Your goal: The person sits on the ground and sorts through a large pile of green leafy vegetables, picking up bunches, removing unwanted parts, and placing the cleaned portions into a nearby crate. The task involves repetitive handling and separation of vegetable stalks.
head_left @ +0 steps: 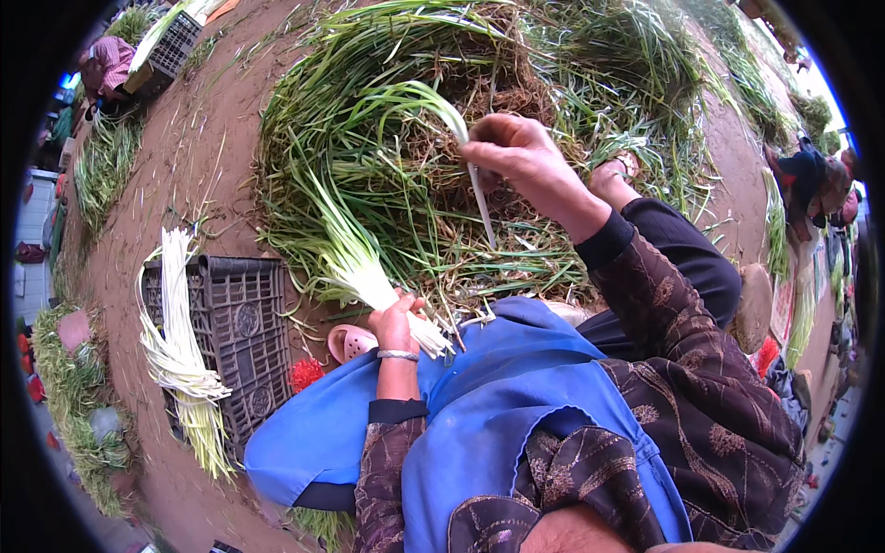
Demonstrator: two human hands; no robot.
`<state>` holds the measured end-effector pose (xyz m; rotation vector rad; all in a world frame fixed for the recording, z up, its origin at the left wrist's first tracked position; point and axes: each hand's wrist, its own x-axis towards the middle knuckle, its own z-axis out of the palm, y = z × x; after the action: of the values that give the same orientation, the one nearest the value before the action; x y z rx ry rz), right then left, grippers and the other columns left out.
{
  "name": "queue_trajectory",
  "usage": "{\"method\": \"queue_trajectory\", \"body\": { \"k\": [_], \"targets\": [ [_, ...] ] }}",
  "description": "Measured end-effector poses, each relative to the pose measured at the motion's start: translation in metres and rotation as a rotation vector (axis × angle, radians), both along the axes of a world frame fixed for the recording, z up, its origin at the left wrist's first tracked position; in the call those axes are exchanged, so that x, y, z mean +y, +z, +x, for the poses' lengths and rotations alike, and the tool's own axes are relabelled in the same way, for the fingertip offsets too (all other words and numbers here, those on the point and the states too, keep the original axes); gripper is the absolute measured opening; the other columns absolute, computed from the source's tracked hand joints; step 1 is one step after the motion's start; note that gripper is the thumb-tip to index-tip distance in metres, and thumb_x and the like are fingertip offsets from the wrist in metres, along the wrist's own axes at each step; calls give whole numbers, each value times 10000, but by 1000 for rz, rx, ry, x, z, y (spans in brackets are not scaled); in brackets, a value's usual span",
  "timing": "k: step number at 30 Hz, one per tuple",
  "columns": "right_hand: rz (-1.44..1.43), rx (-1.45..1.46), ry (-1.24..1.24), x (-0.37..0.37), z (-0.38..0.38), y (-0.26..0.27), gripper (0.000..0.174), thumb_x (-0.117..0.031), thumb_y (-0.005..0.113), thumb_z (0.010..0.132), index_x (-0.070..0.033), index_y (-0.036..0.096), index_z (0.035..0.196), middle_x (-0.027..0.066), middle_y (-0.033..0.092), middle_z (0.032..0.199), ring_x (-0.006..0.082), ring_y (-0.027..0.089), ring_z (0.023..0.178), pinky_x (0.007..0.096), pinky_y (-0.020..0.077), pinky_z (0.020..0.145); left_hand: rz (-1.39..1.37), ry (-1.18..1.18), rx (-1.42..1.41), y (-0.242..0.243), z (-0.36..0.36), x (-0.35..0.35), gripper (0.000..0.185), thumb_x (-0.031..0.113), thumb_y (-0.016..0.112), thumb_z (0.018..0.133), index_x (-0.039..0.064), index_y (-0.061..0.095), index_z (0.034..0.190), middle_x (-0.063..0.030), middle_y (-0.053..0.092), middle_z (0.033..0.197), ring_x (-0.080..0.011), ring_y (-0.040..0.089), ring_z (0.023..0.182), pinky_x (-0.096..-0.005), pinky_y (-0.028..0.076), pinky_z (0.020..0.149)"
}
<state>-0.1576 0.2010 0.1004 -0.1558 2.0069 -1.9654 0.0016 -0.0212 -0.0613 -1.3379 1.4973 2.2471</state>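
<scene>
My left hand (397, 323), with a bangle at the wrist, is closed around a bundle of white-stemmed chive-like stalks (356, 269). Their pale cut ends point down over my blue apron (511, 380), and the green leaves fan out up and left. Higher up and to the right, my right hand (518, 152) pinches a single stalk (479, 200) between thumb and fingers. Its white end hangs down while the green leaves bend over to the left. Behind both hands spreads a large heap of uncleaned greens (325, 104) with brown roots and loose dry leaves.
To the left, a dark plastic crate (245, 332) carries cleaned white stalks (183, 332). A pink clog (349, 342) and a red fluffy thing (306, 375) are near my knee. Other people sit at the upper left (110, 66) and far right (812, 180), among more greens (83, 415) on the dirt ground.
</scene>
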Motion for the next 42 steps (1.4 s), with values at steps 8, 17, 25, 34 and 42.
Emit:
{"method": "queue_trajectory", "body": {
  "k": [8,17,25,34,42],
  "targets": [
    [650,57,636,-69,54,-92,197,-163,627,823,10,669,908,222,666,805,369,668,762,435,532,710,807,-10,309,15,8,33,287,270,548,978,26,589,1124,-70,660,980,-248,652,865,-393,534,833],
    [1048,594,-139,-51,-108,-146,407,-367,635,890,-4,473,977,173,565,867,302,603,818,428,485,704,1034,-65,174,22,4,20,325,214,665,918,30,586,1174,14,523,662,-122,538,637,-334,474,703],
    [1044,209,356,-56,-121,-138,222,-123,554,818,-14,672,971,182,688,874,302,685,790,410,543,710,957,74,539,60,-22,-20,170,120,646,911,121,635,1081,-112,656,1162,-155,579,735,-322,453,675],
    [172,-259,83,88,-21,-126,212,-179,702,865,-55,694,1036,2,657,782,75,561,612,238,448,543,952,196,558,65,-16,-32,162,109,586,953,92,604,1113,-98,668,1091,-95,524,621,-263,436,616],
    [1545,-25,-373,173,22,-189,453,-157,629,777,-61,492,1198,215,519,1112,360,564,1044,469,466,830,678,127,608,98,8,-21,149,69,568,953,80,569,1101,-112,643,1112,-80,512,614,-252,445,596]
  ]
}}
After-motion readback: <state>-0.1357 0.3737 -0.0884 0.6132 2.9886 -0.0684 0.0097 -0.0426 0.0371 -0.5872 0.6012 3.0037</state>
